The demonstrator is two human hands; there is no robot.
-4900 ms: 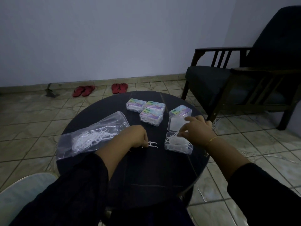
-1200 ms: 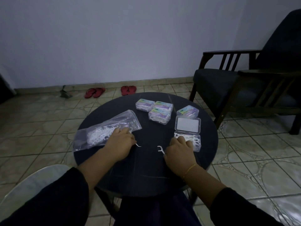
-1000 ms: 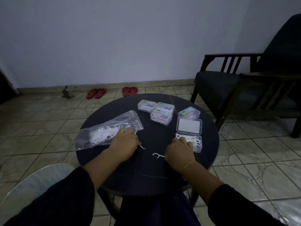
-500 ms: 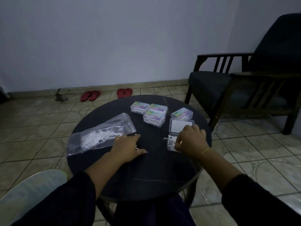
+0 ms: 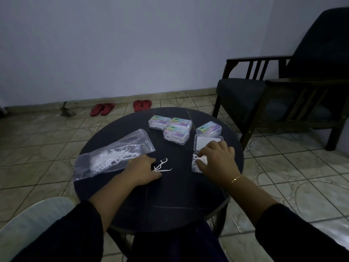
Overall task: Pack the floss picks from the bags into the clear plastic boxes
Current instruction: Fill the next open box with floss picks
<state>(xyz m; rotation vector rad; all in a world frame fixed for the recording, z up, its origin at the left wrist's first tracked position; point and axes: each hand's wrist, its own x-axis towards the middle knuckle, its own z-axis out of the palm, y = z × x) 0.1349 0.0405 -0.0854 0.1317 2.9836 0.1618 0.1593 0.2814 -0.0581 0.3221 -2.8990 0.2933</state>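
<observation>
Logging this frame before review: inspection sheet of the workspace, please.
Surface: round dark table.
Job's things: bag of floss picks lying at left; four closed boxes at the far side; open box, lid up, partly filled; loose floss picks at centre.
Clutter: one floss pick on the floor.
Hands: left hand touching the loose picks; right hand pressing picks into the open box.
Cables: nothing seen.
Surroundings: dark armchair, red sandals, tiled floor.

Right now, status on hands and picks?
Left hand pinching loose floss picks on table. Right hand pressing picks into open box. Nothing blocking.
</observation>
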